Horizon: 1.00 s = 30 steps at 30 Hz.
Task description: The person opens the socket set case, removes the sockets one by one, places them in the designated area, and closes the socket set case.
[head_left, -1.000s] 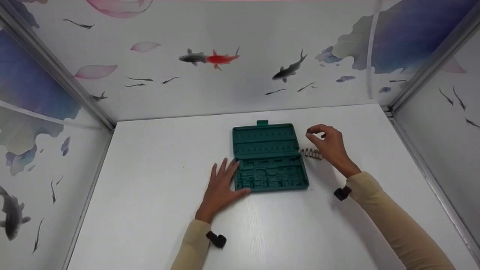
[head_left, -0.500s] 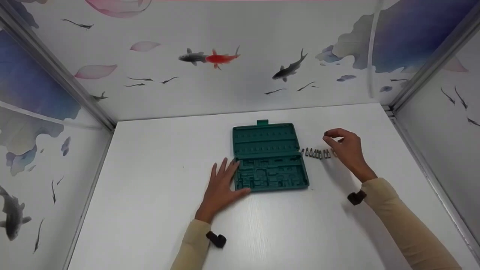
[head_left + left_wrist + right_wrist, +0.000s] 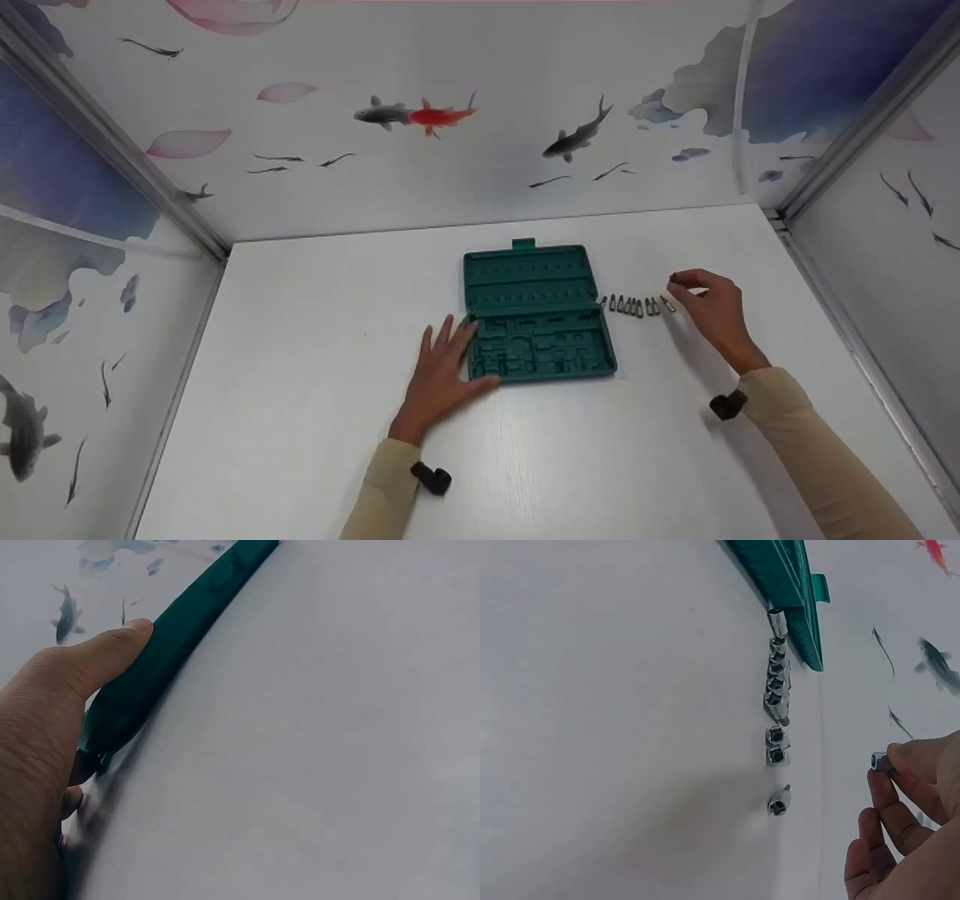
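A dark green plastic tool case (image 3: pixel 531 277) lies unfolded on the white table, its moulded slots facing up. My left hand (image 3: pixel 439 381), fingers spread, rests against the case's left side with the thumb along its front edge; the left wrist view shows that thumb (image 3: pixel 112 652) on the case wall. Thumb and forefinger of my right hand (image 3: pixel 714 311) pinch a small metal socket (image 3: pixel 880 761), held above the table to the right of the case. Beneath and left of it, several metal socket bits (image 3: pixel 778 736) form a row. The held socket's far end is hidden by the fingers.
The row of bits starts at the case's right edge; its outermost bit (image 3: pixel 668 304) lies a little apart. White table surface (image 3: pixel 322 315) extends on both sides. Printed panels (image 3: pixel 480 180) enclose the back and sides.
My right hand has moved right and slightly toward me, still pinching the socket, uncovering more of the row of bits. The left hand and case have stayed in place.
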Motion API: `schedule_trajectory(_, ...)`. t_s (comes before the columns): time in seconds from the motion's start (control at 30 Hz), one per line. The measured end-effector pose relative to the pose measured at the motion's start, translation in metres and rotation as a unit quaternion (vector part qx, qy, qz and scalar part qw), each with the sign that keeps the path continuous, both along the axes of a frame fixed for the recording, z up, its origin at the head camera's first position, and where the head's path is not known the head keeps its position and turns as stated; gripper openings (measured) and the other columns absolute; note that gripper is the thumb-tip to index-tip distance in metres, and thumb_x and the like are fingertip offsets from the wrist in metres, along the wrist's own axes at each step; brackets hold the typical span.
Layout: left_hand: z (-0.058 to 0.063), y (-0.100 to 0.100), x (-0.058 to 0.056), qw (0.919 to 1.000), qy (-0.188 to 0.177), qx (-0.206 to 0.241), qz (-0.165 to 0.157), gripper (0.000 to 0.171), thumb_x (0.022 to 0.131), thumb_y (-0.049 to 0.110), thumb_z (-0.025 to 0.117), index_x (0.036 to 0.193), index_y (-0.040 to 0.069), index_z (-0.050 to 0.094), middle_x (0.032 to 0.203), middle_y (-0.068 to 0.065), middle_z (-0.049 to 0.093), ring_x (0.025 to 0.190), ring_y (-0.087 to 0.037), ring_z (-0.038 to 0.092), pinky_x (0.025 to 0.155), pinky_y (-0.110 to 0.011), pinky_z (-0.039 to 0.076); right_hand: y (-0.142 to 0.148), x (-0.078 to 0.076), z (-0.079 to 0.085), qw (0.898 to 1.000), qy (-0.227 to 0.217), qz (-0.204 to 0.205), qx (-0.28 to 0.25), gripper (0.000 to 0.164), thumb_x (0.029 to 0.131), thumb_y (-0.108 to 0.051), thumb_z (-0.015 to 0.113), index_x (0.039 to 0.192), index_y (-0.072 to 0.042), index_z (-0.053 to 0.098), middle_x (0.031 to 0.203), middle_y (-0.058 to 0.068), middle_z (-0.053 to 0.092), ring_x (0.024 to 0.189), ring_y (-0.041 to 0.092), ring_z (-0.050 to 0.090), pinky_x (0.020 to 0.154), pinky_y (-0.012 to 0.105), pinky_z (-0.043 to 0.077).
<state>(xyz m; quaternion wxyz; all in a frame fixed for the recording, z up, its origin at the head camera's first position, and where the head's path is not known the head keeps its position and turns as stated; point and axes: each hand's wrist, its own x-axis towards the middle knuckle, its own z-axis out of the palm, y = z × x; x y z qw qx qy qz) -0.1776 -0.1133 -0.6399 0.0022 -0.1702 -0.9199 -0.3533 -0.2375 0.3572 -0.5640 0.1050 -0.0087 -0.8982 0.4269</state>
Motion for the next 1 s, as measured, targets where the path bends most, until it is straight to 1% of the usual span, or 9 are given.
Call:
schedule_trajectory(0.1, 0.001, -0.001, 0.001, 1.0000, 0.003, 0.001, 0.000, 0.106, 0.092, 0.078, 0.073, 0.175, 0.027, 0.034, 0.182, -0.012, 0.024, 0.170, -0.039, 0.008, 0.135, -0.064, 0.009, 0.004, 0.000, -0.002, 1.000, -0.005, -0.002, 0.006, 0.029, 0.109, -0.019, 0.073, 0.128, 0.003, 0.078, 0.124, 0.019, 0.078, 0.105, 0.009, 0.063, 0.083, 0.016, 0.047)
schedule_trajectory(0.2, 0.001, -0.001, 0.000, 0.9999, 0.010, 0.001, -0.004, 0.105, 0.092, 0.077, 0.073, 0.175, 0.025, 0.035, 0.182, -0.013, 0.026, 0.170, -0.039, 0.011, 0.135, -0.064, 0.008, 0.011, 0.001, -0.006, 1.000, -0.013, -0.006, 0.008, 0.031, 0.109, -0.020, 0.073, 0.128, 0.003, 0.078, 0.124, 0.020, 0.078, 0.105, 0.007, 0.063, 0.083, 0.017, 0.047)
schedule_trajectory(0.3, 0.002, 0.000, 0.000, 0.9998, 0.015, 0.001, -0.010, 0.105, 0.093, 0.076, 0.073, 0.175, 0.024, 0.034, 0.181, -0.012, 0.028, 0.170, -0.038, 0.012, 0.135, -0.063, 0.007, 0.017, 0.003, -0.010, 1.000, -0.023, -0.012, 0.012, 0.032, 0.109, -0.022, 0.074, 0.129, 0.003, 0.078, 0.124, 0.022, 0.078, 0.107, 0.012, 0.064, 0.082, 0.016, 0.046)
schedule_trajectory(0.53, 0.000, -0.001, 0.000, 0.9999, 0.011, -0.006, -0.009, 0.103, 0.094, 0.076, 0.071, 0.176, 0.025, 0.033, 0.181, -0.011, 0.027, 0.170, -0.036, 0.010, 0.136, -0.061, 0.005, 0.027, 0.004, -0.019, 0.998, -0.048, -0.018, 0.034, 0.034, 0.110, -0.019, 0.070, 0.132, 0.006, 0.076, 0.126, 0.027, 0.076, 0.108, 0.027, 0.065, 0.074, 0.011, 0.046)
schedule_trajectory(0.7, -0.002, -0.001, -0.001, 0.9998, 0.012, -0.004, -0.013, 0.103, 0.095, 0.077, 0.069, 0.176, 0.025, 0.033, 0.181, -0.010, 0.029, 0.171, -0.035, 0.010, 0.136, -0.060, 0.004, 0.029, 0.005, -0.022, 0.996, -0.075, -0.023, 0.034, 0.035, 0.111, -0.017, 0.068, 0.135, 0.008, 0.073, 0.130, 0.029, 0.074, 0.112, 0.035, 0.065, 0.076, 0.009, 0.045)
schedule_trajectory(0.87, -0.002, -0.001, -0.001, 0.9999, 0.010, -0.004, -0.011, 0.104, 0.094, 0.080, 0.067, 0.176, 0.026, 0.032, 0.181, -0.009, 0.028, 0.171, -0.035, 0.010, 0.136, -0.060, 0.004, 0.026, 0.004, -0.022, 0.994, -0.102, -0.016, 0.034, 0.035, 0.110, -0.020, 0.069, 0.133, 0.006, 0.074, 0.128, 0.027, 0.074, 0.112, 0.035, 0.064, 0.078, 0.012, 0.046)
schedule_trajectory(1.0, -0.001, -0.001, -0.001, 0.9999, 0.009, -0.006, -0.011, 0.104, 0.094, 0.080, 0.067, 0.176, 0.026, 0.032, 0.181, -0.010, 0.028, 0.171, -0.035, 0.011, 0.136, -0.060, 0.004, 0.024, 0.002, -0.022, 0.992, -0.120, -0.007, 0.032, 0.034, 0.110, -0.023, 0.070, 0.130, 0.005, 0.076, 0.124, 0.025, 0.074, 0.107, 0.033, 0.062, 0.076, 0.014, 0.048)
